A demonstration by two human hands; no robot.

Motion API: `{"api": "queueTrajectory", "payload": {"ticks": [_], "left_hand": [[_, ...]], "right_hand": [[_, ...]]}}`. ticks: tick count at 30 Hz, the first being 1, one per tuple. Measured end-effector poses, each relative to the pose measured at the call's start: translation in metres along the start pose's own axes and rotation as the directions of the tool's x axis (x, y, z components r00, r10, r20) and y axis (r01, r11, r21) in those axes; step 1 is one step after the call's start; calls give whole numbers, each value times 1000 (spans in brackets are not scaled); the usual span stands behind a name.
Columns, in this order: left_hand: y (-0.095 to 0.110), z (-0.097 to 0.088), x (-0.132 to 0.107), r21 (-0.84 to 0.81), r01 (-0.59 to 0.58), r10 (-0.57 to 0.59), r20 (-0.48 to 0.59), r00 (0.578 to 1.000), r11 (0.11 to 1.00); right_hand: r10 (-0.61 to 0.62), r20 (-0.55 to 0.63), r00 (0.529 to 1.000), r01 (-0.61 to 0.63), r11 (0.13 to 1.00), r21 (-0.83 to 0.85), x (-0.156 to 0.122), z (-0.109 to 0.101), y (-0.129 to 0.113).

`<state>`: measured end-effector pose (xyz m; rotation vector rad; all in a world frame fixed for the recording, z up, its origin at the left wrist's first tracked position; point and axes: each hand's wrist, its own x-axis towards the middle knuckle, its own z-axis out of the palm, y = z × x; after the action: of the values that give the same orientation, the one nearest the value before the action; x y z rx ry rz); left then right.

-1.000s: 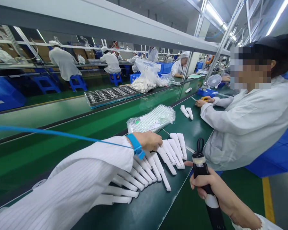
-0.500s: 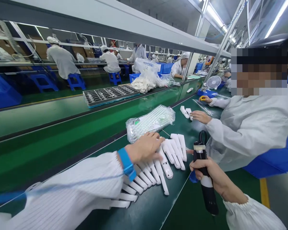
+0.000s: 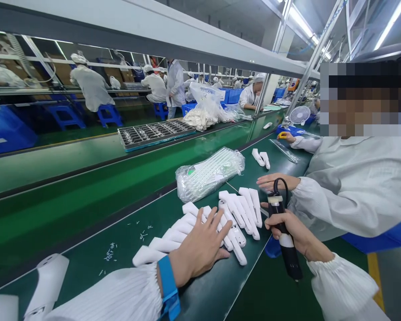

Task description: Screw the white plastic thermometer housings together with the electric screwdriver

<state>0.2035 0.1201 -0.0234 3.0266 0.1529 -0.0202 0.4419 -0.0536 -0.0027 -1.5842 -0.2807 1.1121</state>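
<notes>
Across the middle of the green counter (image 3: 200,296), in the head view, white plastic parts (image 3: 241,209) lie in a slanting, overlapping row that reaches close to the right edge. The left hand (image 3: 198,247), a blue strap (image 3: 169,278) round its wrist, is palm down over the row, its fingers spread well apart and none of them closed on a part. One part (image 3: 239,236) just beyond the fingertips shows a face with small holes.

Just off the counter's right edge, the right hand (image 3: 292,227) has its fingers clamped on a black handheld tool (image 3: 290,263) (a cord loops at its top), held tilted with the lower end over the floor. A co-worker's hand (image 3: 277,182) is right behind that loop; whether they touch, I cannot tell.

Near the counter's left edge, by the belt (image 3: 96,191), lies a plastic-wrapped bundle (image 3: 212,174) of pale strips; small white scraps (image 3: 110,253) are scattered nearer the wearer. Two further white pieces (image 3: 260,159) lie side by side toward the far end, and a larger-looking one (image 3: 48,283) sits in the near left corner.
</notes>
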Motion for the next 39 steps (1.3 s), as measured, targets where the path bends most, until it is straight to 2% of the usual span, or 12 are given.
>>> {"api": "queueTrajectory", "payload": {"ticks": [6, 11, 14, 16, 18, 19, 21, 25, 28, 32, 36, 39], "left_hand": [[8, -1, 25, 25, -12, 13, -29, 1000, 1000], [2, 6, 25, -20, -41, 38, -141, 989, 999], [-22, 16, 21, -93, 63, -88, -294, 952, 994], [-42, 19, 19, -126, 242, -272, -379, 884, 962], [-58, 18, 14, -184, 417, -456, -356, 815, 890], [-63, 17, 12, -225, 467, -517, -313, 797, 855], [-68, 14, 8, -315, 473, -548, -219, 808, 823], [-60, 1, -5, -446, 294, -393, -148, 907, 846], [-53, -16, -31, -459, 276, -363, -111, 925, 845], [-42, -31, -103, -338, 438, -472, -24, 881, 833], [-24, -15, -181, -207, 516, -520, 37, 853, 831], [-15, 7, -204, -194, 556, -556, 59, 829, 808]], "right_hand": [[-1, -28, 1000, 2, 999, 40, -26, -10, 14], [10, -17, 1000, -9, 997, 71, -48, 13, 24], [46, 29, 998, -49, 995, 87, -52, 26, 31], [101, 66, 993, -107, 991, 86, -54, 30, 34], [157, 104, 982, -167, 982, 89, -58, 35, 36], [179, 117, 977, -190, 977, 93, -60, 37, 37], [204, 125, 971, -217, 970, 106, -61, 43, 39], [146, 64, 987, -153, 979, 136, -58, 53, 48], [99, 0, 995, -98, 982, 160, -58, 55, 56], [157, 15, 987, -157, 965, 209, -63, 46, 65], [285, 117, 951, -307, 912, 272, -70, 45, 75], [319, 173, 932, -359, 879, 313, -75, 58, 78]]}}
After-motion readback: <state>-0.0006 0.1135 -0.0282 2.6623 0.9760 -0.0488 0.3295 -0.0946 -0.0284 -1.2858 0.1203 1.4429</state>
